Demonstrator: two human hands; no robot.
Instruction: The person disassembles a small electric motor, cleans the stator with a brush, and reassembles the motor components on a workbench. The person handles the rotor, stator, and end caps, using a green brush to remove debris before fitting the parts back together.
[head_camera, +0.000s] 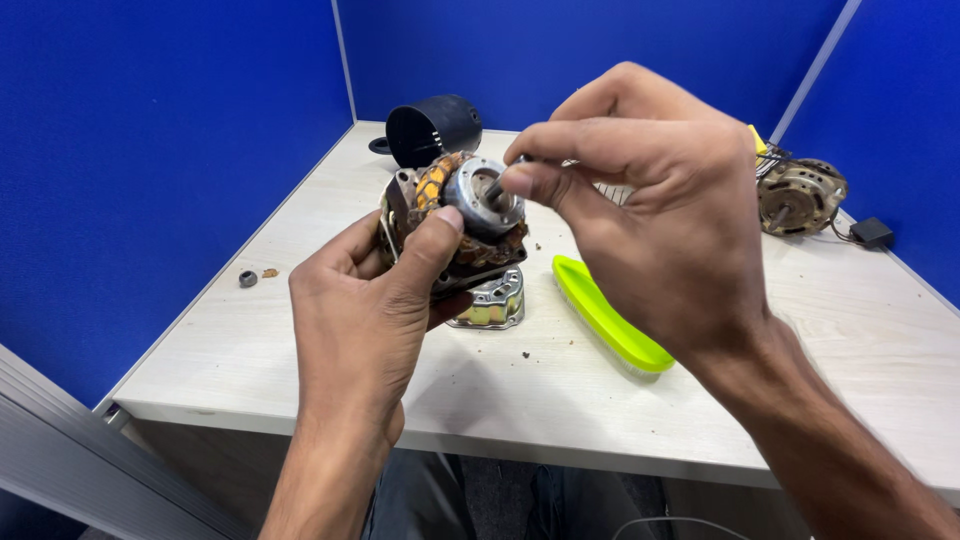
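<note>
The pale table (800, 330) is bearing a green brush (605, 312); above it the left hand (365, 310) is gripping a rusty motor core (455, 215), while the right hand (650, 190) is pinching its shaft (494, 188)

The motor core (455, 215) is held above the table (300, 340) in the left hand (370, 310), with the right hand (650, 200) just to its right, fingertips on the shaft (495, 187) at its front. Under the core a metal cover (490, 305) lies on the table, a brush (605, 315) just right of it and a round cup (432, 128) behind. A second motor (800, 195) sits far right with a small box (872, 232) beside it, and a small ring (248, 279) lies near the left edge.
</note>
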